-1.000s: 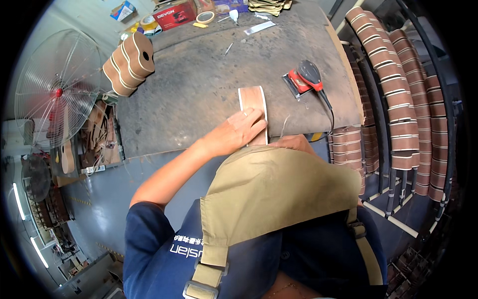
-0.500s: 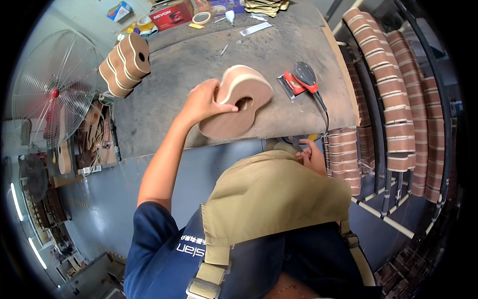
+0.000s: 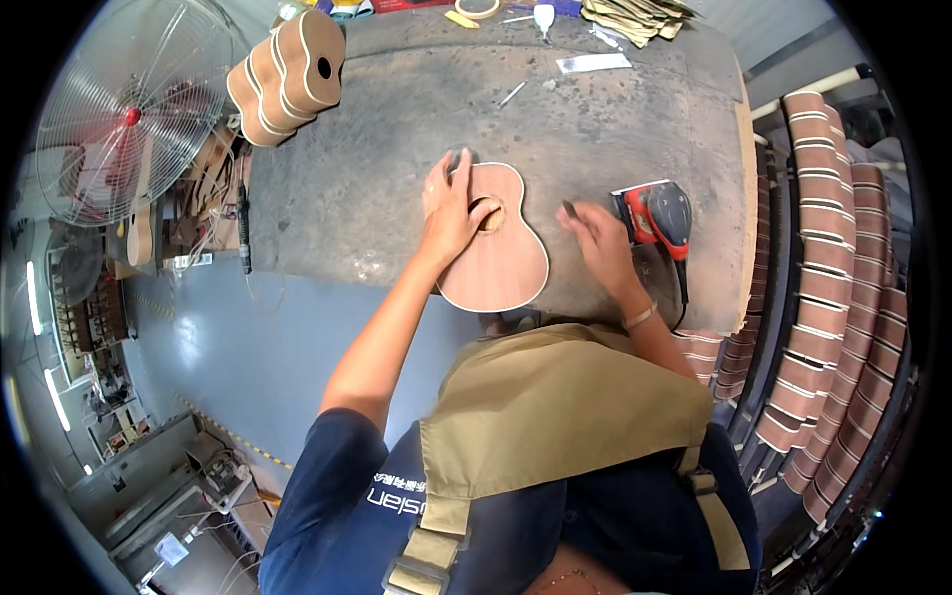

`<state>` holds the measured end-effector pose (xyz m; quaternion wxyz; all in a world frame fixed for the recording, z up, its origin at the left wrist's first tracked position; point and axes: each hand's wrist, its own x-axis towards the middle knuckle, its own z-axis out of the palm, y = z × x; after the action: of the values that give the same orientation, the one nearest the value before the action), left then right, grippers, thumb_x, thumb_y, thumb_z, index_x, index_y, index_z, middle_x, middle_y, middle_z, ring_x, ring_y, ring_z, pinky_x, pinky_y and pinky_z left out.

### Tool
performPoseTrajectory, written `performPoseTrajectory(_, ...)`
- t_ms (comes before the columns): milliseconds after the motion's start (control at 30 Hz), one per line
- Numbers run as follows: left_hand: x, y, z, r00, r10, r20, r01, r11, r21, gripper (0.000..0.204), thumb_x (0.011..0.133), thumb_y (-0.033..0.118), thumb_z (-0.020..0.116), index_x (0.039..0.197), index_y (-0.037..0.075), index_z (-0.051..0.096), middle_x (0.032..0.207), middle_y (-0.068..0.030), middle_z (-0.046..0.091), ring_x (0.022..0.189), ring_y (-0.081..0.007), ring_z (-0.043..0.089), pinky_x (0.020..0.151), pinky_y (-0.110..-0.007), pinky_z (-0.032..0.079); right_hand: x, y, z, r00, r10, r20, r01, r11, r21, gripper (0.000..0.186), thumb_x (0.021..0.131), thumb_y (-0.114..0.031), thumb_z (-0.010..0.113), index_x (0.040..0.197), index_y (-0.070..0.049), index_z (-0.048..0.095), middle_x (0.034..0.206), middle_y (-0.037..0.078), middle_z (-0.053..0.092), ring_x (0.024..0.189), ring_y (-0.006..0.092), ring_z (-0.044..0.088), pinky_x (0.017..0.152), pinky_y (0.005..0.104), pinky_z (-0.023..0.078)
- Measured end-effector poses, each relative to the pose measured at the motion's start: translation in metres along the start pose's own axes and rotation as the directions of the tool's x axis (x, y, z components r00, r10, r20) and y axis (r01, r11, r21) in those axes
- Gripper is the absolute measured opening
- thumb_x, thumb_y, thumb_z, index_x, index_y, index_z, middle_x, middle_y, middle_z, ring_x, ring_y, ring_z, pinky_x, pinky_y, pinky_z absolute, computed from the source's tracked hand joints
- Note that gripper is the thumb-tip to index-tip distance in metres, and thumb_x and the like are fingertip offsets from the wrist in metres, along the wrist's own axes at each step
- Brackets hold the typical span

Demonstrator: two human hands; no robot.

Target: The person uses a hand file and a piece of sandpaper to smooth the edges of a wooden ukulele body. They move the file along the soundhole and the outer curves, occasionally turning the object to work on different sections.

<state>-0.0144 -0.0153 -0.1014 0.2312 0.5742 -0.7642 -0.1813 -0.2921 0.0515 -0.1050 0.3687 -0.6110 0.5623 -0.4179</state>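
Observation:
A small ukulele body (image 3: 501,263) of reddish-brown wood with pale edge binding lies flat at the bench's front edge, its round sound hole facing up. My left hand (image 3: 453,210) grips its left side, thumb at the sound hole and fingers reaching past the waist. To the right of the body, my right hand (image 3: 598,236) is closed on a small dark, thin piece, whose kind I cannot make out; its tip shows beyond the fingers. A red and black electric sander (image 3: 662,213) rests just beyond that hand, cord trailing toward the front edge.
Several stacked ukulele bodies (image 3: 290,79) stand at the far left, beside a large wire-cage fan (image 3: 134,117). Toward the back of the bench (image 3: 387,149) are a white flat strip (image 3: 593,63), a tape roll (image 3: 478,8) and sandpaper sheets (image 3: 635,18). Racked bodies (image 3: 821,258) line the right.
The ukulele body has gone from tilted up to lying flat, with my left hand still on it. My right hand has risen from near my apron to above the bench, holding the dark piece.

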Motion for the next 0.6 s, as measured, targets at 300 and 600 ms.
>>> performPoseTrajectory(300,0.019,-0.012,0.004,0.985,-0.012,0.173,0.038,0.988,-0.151,0.071,0.088,0.020,0.082,0.153,0.016,0.053,0.139,-0.0151,0.055,0.130,-0.0388,0.049,0.114,-0.048,0.039,0.140,0.020,0.047,0.942,-0.221,0.252,0.188,0.971,0.149,0.020,0.096,-0.005,0.070,0.113,-0.003,0.078,0.100,0.013,0.072,0.088,0.0269,0.070,0.081,0.0353,0.054)
performPoseTrajectory(600,0.018,-0.013,0.008,0.987,-0.030,0.159,0.055,0.986,-0.154,0.068,0.090,0.030,0.080,0.152,0.016,0.055,0.139,-0.0132,0.056,0.130,-0.0371,0.049,0.112,-0.047,0.038,0.136,0.040,0.056,0.921,-0.240,0.307,0.233,0.971,0.060,0.020,0.097,-0.012,0.071,0.113,-0.009,0.082,0.091,0.012,0.067,0.081,0.0269,0.064,0.076,0.0363,0.050)
